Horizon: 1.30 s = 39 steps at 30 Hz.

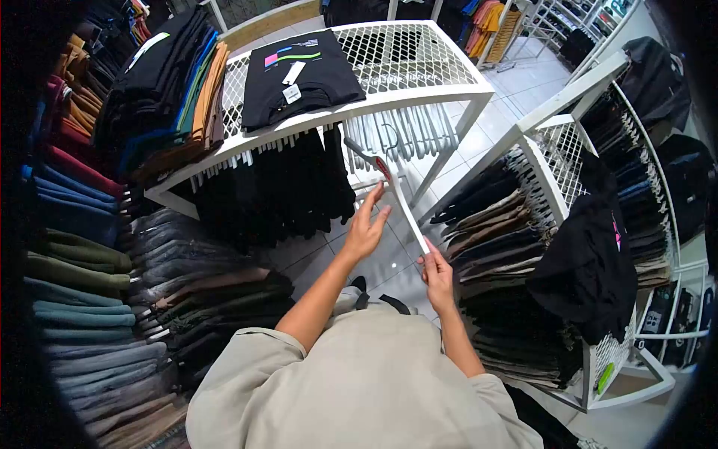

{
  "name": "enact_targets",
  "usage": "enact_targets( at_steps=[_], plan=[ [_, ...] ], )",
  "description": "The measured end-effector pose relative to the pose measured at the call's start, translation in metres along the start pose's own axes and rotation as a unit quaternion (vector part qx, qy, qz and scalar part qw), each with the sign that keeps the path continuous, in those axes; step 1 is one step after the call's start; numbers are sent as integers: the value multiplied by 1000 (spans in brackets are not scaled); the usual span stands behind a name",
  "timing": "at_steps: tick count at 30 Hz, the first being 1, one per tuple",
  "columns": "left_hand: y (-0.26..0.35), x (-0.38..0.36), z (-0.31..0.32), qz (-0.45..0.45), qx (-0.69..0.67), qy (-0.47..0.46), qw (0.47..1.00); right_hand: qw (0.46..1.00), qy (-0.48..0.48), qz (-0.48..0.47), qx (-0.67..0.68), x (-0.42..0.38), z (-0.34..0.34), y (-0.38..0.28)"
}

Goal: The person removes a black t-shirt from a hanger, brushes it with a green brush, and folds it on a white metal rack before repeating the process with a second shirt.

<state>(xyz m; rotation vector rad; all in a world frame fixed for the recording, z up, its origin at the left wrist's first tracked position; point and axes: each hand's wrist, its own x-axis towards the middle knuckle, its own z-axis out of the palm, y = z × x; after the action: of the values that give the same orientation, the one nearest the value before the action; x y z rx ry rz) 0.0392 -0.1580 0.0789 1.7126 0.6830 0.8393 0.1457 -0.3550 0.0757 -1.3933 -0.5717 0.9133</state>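
Note:
A white clothes hanger [407, 212] with a red label near its middle slants across in front of me, its hook pointing up toward the rack. The fingers of my right hand [437, 273] are closed round its lower end. My left hand [365, 229] is beside the hanger's middle, fingers stretched out with fingertips right at it. Beyond the hanger, several more white hangers [437, 135] hang under a white mesh-topped table [419, 56]. Dark garments [277, 187] hang from the same table, to the left of them.
A folded black T-shirt [299, 82] with a tag lies on the mesh top, with a stack of folded shirts [168, 93] to its left. Trousers [217, 277] hang at my left. A rack of trousers [501, 239] stands at my right, with a black garment [587, 262] draped over it.

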Motion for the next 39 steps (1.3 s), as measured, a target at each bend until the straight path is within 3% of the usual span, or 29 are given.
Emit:
enact_targets(
  at_steps=[5,9,12,14,26,31,39],
  plan=[
    [-23,-6,-15,-66,-44,-65,995,1000,9,18,-5,12,33,28],
    [-59,-4,-20,-83,-77,-49,992,999,-2,48,-22,31,59,61],
    [-52,-4,-36,-98,-42,-46,993,998,-20,65,18,60,82,73],
    [-48,5,-49,-164,40,-107,980,998,-24,58,25,87,98,76],
    [-74,73,-75,-99,19,-9,995,999,8,7,50,210,167,36],
    [-66,92,-80,-138,2,-42,990,999,-38,7,38,237,168,34],
    [-80,110,-78,-127,-73,-31,989,997,45,55,6,245,174,26]
  ],
)
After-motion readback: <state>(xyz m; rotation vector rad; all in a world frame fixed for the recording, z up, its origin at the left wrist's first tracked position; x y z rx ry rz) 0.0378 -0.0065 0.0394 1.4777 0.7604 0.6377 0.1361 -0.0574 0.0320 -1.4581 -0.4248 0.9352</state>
